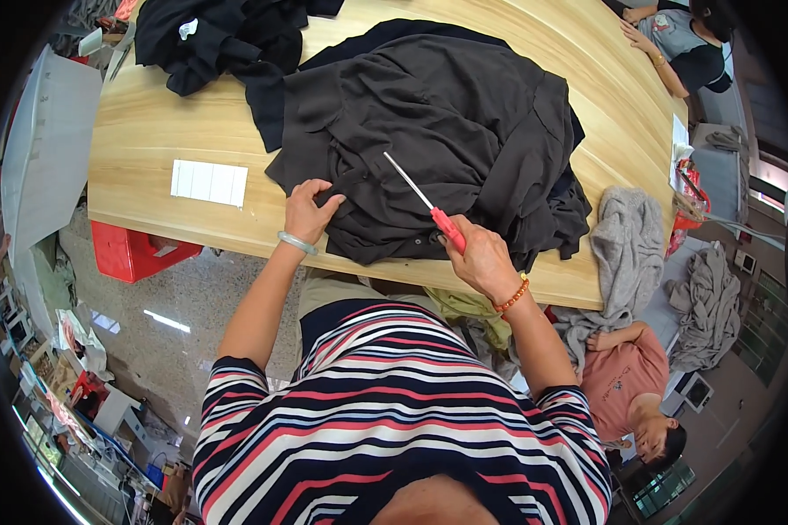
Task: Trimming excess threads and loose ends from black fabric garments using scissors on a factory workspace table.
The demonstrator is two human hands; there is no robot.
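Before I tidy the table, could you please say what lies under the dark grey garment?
Black fabric shows from under the dark grey garment at its far edge, on the wooden table; what the middle covers cannot be seen.

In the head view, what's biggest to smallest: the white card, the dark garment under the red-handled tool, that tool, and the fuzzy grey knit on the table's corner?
1. Dark garment
2. Grey knit
3. White card and red-handled tool: unsure; tool longer, card wider

near head view, down at hands (pixel 308 213)
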